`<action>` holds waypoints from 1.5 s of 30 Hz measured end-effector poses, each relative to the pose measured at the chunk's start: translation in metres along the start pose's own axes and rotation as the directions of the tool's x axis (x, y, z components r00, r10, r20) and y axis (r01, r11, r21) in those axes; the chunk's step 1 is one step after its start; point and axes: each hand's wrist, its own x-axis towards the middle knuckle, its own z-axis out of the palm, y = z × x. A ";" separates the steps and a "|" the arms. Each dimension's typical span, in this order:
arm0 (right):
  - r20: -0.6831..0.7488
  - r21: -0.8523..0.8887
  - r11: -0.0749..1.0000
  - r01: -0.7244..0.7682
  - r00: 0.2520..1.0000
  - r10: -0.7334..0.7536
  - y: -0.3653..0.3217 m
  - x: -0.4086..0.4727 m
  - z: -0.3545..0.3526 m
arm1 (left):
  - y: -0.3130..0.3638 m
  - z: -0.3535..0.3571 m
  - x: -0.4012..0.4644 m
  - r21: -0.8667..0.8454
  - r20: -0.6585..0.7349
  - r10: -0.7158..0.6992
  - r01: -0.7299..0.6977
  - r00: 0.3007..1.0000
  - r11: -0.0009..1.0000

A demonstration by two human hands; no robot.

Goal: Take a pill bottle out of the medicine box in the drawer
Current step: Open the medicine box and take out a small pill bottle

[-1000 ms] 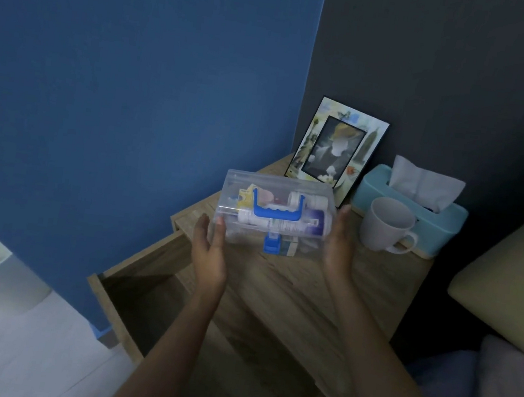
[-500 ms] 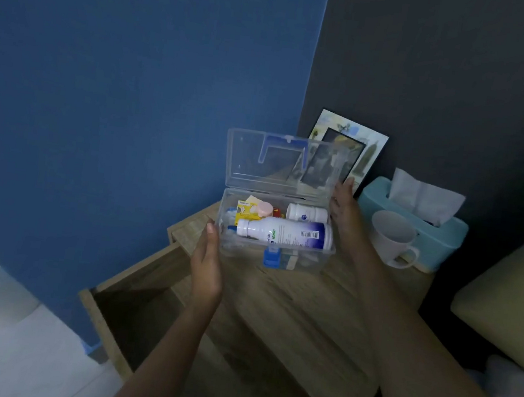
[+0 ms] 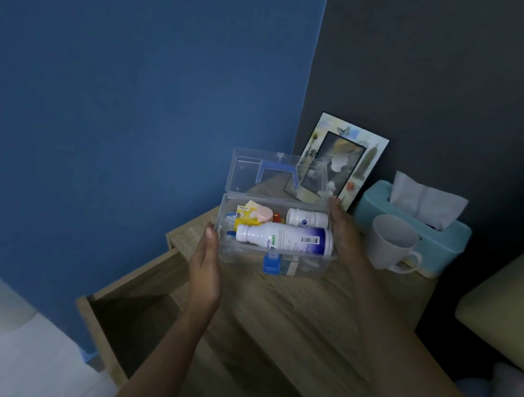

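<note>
Fingers [image 3: 209,234]: your left hand [image 3: 205,268] has them straight and together, flat against the left end wall of the medicine box [image 3: 274,261], the thumb hidden.
Right hand [image 3: 343,232]: your fingers lie extended along the box's right end wall, tips up by the lid hinge; the two palms clamp the box between them.
Lid [image 3: 278,175]: stands open and upright at the far side, blue handle on it.
Pill bottle [image 3: 284,237]: large, white, lying on its side on top of the contents, cap toward your left; a smaller white bottle [image 3: 306,218] lies just behind it.
Table [image 3: 306,311]: bare wood lies in front of the box.
Right edge: a white mug [image 3: 391,242] sits near your right hand, a tissue box [image 3: 414,222] behind it.
Back: a photo frame [image 3: 344,162] leans on the wall.
Drawer [image 3: 129,323]: pulled open below your left forearm.
</note>
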 end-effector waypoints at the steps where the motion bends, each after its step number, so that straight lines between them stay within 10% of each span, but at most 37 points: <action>1: -0.025 0.016 1.000 0.005 1.000 -0.005 0.004 -0.003 0.000 | 0.000 0.000 0.000 0.008 -0.009 0.005 -0.005 1.000 1.000; 10: -0.088 -0.086 0.995 0.052 0.994 -0.059 0.027 -0.036 0.002 | 0.039 0.022 0.044 0.466 -0.002 0.438 -0.387 0.899 0.796; 20: -0.081 -0.076 0.994 0.075 0.993 -0.082 0.029 -0.038 0.006 | 0.047 0.068 0.089 0.845 0.169 0.008 -0.149 0.986 0.513; 28: -0.083 -0.083 0.995 0.058 0.994 -0.065 0.020 -0.050 0.008 | 0.050 0.065 0.087 0.751 0.135 0.075 -0.152 0.988 0.643; 35: -0.111 -0.046 0.982 0.183 0.976 -0.187 0.008 -0.103 0.007 | 0.058 0.052 0.013 0.215 0.176 0.133 -0.170 0.975 0.962; 45: -0.134 0.123 0.964 0.237 0.966 -0.221 0.046 -0.200 0.017 | 0.009 0.049 -0.097 -0.022 0.367 0.000 0.008 0.930 1.000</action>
